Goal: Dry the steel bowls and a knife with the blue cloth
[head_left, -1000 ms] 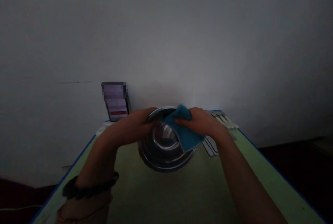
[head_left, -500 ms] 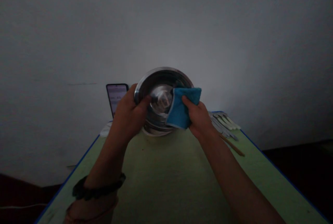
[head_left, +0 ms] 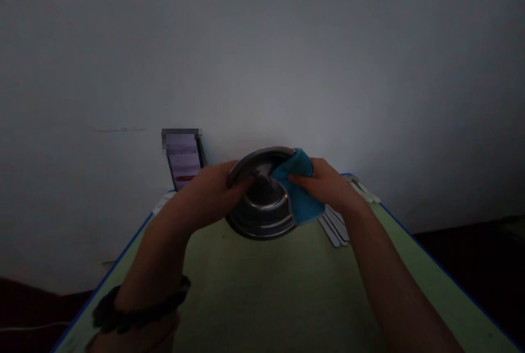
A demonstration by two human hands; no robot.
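Note:
A shiny metal bowl (head_left: 262, 224) is held up over the green table, tilted so that its inside faces me. My left hand (head_left: 209, 191) grips its left rim, with the thumb inside the bowl and the fingers hidden behind it. On the right side, my right hand (head_left: 324, 180) is closed on a blue cloth (head_left: 305, 200). The cloth is folded over the bowl's right rim, and the thumb presses it on the inner side. The fingers of this hand are mostly hidden behind the cloth.
Against the wall at the back left leans a phone (head_left: 184, 161). Grey-handled cutlery (head_left: 334, 227) and white-handled pieces (head_left: 365, 189) lie at the right, partly behind my right arm. The table (head_left: 262, 293) has blue edging.
The bowl has come lower and tipped to a flatter angle. My right hand has shifted the cloth onto the right rim. Both hands still hold on.

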